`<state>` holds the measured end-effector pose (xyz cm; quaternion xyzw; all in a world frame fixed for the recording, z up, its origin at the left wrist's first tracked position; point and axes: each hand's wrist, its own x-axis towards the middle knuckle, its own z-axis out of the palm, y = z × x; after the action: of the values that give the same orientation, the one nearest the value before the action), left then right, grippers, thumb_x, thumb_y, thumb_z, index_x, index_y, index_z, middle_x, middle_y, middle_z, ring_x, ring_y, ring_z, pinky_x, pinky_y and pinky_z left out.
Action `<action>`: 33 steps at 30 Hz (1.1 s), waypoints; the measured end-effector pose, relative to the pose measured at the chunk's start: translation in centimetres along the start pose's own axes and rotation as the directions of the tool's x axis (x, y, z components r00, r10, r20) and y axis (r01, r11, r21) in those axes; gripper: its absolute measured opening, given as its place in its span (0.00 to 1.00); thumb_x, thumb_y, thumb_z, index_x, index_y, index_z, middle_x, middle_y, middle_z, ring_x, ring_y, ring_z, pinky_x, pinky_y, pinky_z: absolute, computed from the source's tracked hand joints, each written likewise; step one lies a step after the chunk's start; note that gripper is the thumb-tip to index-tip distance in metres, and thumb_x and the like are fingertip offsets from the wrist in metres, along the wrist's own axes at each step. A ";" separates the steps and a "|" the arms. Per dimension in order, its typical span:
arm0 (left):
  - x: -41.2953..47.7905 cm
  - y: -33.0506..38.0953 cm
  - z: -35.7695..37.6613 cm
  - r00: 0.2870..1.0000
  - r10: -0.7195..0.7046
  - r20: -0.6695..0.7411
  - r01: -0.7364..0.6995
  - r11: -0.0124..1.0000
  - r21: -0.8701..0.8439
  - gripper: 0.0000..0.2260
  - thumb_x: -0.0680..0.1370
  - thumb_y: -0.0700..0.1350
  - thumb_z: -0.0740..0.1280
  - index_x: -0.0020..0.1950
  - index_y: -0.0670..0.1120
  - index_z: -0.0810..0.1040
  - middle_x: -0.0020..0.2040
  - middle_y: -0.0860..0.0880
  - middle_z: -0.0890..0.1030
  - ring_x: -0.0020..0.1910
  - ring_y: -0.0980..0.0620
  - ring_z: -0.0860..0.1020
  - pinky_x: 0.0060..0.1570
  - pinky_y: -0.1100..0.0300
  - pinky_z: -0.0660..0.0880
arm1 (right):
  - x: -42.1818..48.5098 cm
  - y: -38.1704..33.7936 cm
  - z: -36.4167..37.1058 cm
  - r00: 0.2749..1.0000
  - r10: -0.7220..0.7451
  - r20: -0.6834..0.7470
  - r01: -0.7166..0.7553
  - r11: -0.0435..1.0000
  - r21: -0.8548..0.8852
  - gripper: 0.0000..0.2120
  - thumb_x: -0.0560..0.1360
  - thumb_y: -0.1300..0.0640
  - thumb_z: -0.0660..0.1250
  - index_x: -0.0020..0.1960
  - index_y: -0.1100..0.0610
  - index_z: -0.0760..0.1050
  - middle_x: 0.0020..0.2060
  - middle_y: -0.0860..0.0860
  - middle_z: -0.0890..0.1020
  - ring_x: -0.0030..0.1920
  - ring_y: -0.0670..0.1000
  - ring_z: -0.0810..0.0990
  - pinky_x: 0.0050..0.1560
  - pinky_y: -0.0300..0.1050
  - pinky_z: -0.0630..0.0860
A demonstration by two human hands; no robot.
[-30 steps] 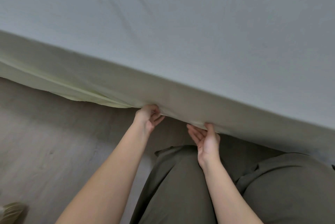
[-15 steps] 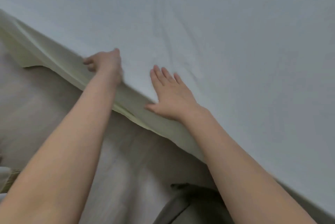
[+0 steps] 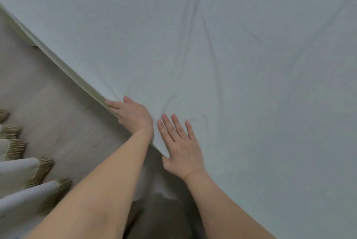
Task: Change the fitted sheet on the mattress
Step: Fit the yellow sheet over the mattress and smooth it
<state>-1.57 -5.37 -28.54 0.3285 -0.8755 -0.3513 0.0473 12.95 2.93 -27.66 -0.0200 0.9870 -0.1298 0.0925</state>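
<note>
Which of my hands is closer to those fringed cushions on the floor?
Left. Your left hand grips the fitted sheet at the edge facing the fringed cushions. Your right hand lies flat on top of the sheet, farther from them.

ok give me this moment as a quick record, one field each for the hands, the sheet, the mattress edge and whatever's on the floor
left hand: on the mattress edge, thumb on top, fingers over the side; a pinch on the cloth cannot be told
right hand: flat on the sheet, fingers straight and spread
sheet: pale grey-blue, covers the mattress top, long creases running up from the hands
mattress edge: cream strip showing along the side
floor: pale wood look
fringed fabric: white with tan fringe, lower left on the floor
</note>
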 end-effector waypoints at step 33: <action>13.2 -4.4 -0.6 0.948 0.207 0.241 -0.053 0.852 -0.521 0.23 0.85 0.51 0.48 0.72 0.36 0.61 0.63 0.37 0.76 0.62 0.42 0.74 0.51 0.70 0.66 | -1.0 -1.2 1.5 0.971 -0.107 -0.216 0.036 0.951 -0.307 0.32 0.76 0.47 0.59 0.76 0.59 0.62 0.76 0.55 0.63 0.76 0.58 0.61 0.71 0.59 0.64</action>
<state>-9.34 -16.14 -32.88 0.1890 -0.7696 -0.6093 0.0281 14.24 1.47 -28.60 -0.0545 0.9979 0.0172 -0.0313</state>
